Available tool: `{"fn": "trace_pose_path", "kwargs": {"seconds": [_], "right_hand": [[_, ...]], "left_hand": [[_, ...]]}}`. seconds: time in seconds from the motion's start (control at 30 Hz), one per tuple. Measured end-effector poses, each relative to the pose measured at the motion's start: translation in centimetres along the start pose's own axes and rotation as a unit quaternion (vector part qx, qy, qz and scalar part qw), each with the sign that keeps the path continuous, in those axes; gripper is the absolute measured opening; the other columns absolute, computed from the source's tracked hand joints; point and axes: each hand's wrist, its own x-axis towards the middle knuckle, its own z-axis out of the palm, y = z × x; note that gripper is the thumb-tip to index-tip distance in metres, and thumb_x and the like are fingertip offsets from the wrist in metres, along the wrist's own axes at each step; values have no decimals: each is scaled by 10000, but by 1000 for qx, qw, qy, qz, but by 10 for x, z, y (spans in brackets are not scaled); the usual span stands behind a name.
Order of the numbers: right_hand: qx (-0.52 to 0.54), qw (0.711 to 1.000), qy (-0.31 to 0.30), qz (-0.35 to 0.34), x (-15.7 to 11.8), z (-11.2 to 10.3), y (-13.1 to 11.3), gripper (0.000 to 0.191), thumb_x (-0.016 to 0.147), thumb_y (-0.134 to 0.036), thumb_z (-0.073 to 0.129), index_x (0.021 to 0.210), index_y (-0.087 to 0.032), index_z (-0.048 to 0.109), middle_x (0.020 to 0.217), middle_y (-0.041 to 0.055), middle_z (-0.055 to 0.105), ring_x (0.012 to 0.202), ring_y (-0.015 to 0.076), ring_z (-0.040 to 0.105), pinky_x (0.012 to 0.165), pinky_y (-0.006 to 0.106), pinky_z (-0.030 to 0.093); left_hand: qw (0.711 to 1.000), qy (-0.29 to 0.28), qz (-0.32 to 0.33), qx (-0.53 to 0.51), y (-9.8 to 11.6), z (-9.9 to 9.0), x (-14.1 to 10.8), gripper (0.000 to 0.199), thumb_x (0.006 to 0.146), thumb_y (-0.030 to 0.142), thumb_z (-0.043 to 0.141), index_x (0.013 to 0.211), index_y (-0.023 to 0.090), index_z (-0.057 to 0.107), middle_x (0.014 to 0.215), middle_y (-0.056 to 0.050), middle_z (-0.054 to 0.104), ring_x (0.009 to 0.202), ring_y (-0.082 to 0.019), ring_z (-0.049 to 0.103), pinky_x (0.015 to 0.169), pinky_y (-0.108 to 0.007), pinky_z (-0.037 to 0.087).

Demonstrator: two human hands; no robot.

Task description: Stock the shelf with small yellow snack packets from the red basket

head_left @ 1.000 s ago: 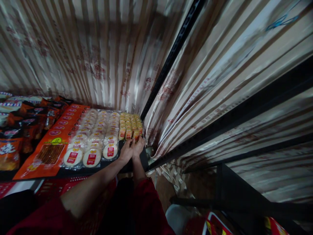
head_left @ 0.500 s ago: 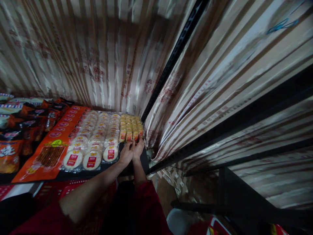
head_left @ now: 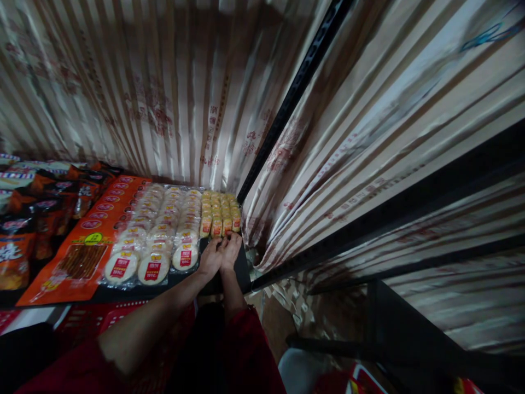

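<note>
The curtain (head_left: 180,82) stands beyond both hands and extends to their right, with a black post (head_left: 287,106) rising against it. The black shelf (head_left: 240,273) lies beneath the hands and runs off to their left. A red basket (head_left: 84,323) sits lower, left of the hands. On the shelf, well to the left of the left hand, lies an orange bag (head_left: 88,246); rows of wrapped white crackers (head_left: 158,230) lie between the two. The yellow snacks (head_left: 220,210) stand in rows just ahead of both hands, right of the crackers. The left hand (head_left: 210,259) and right hand (head_left: 231,252) meet at the near edge of these snacks, fingers partly curled; whether either grips a piece cannot be determined. A blue string (head_left: 486,38) hangs far to the right of the hands.
</note>
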Motion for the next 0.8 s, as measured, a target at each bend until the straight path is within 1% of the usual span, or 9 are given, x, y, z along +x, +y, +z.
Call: {"fn": "trace_pose_path", "kwargs": {"seconds": [0.23, 0.33, 0.43, 0.5, 0.57, 0.67, 0.73, 0.77, 0.8], "right_hand": [[-26, 1000, 1, -10, -1, -4, -5, 200, 783, -116, 392, 912, -175, 533, 956, 98, 535, 949, 219, 456, 862, 360, 363], [-28, 1000, -10, 0, 0, -6, -6, 223, 770, -108, 380, 909, -165, 544, 965, 108, 544, 968, 224, 463, 866, 362, 368], [-10, 1000, -3, -1, 0, -10, -9, 256, 774, -109, 353, 918, -162, 557, 974, 111, 560, 987, 216, 475, 885, 357, 374], [10, 1000, 14, 2, -1, -15, -15, 263, 788, -130, 340, 924, -163, 563, 979, 109, 575, 994, 209, 488, 901, 356, 376], [43, 998, 33, 13, -5, -25, -28, 262, 814, -176, 332, 933, -162, 564, 973, 107, 593, 983, 203, 508, 906, 354, 382], [142, 987, 53, 51, -17, -51, -61, 279, 853, -297, 350, 971, -158, 561, 994, 109, 605, 961, 196, 544, 868, 338, 419], [243, 966, 40, 81, -30, -77, -90, 301, 848, -374, 400, 970, -154, 565, 990, 109, 612, 929, 194, 572, 826, 329, 448], [287, 954, 18, 88, -38, -90, -104, 317, 843, -405, 417, 970, -157, 567, 964, 102, 622, 876, 189, 590, 785, 325, 463], [325, 942, -25, 80, -46, -103, -117, 340, 856, -427, 401, 999, -166, 566, 984, 99, 624, 865, 186, 599, 766, 326, 470]], "left_hand": [[999, 19, 42, 20, -17, 7, 6, 272, 816, 180, 446, 1034, 162, 608, 1162, -86, 621, 1094, -172, 558, 1008, -291, 372], [998, 16, 49, 34, -17, 6, 3, 290, 809, 173, 439, 1048, 148, 602, 1152, -97, 617, 1084, -179, 560, 1001, -303, 379], [997, 28, 54, 42, -11, 0, -10, 312, 793, 157, 441, 1065, 132, 592, 1159, -106, 608, 1098, -182, 548, 1006, -306, 376], [997, 35, 53, 32, -9, -3, -23, 313, 788, 159, 427, 1048, 147, 599, 1131, -92, 620, 1073, -174, 558, 997, -302, 383], [998, 31, 55, 3, -10, -5, -38, 308, 801, 192, 395, 1021, 152, 607, 1086, -86, 635, 1028, -171, 574, 973, -301, 400], [995, 6, 71, -72, -21, -12, -64, 360, 858, 317, 318, 999, 154, 606, 1039, -87, 646, 982, -175, 583, 921, -298, 431], [992, -24, 73, -105, -26, -25, -90, 417, 876, 406, 281, 994, 172, 604, 1022, -80, 651, 940, -176, 592, 868, -290, 456], [990, -47, 72, -110, -25, -36, -108, 435, 874, 444, 277, 980, 180, 607, 1000, -79, 657, 910, -178, 599, 831, -282, 469], [990, -66, 70, -106, -20, -49, -130, 437, 861, 473, 294, 941, 188, 616, 957, -76, 666, 882, -181, 603, 798, -275, 478]]}}
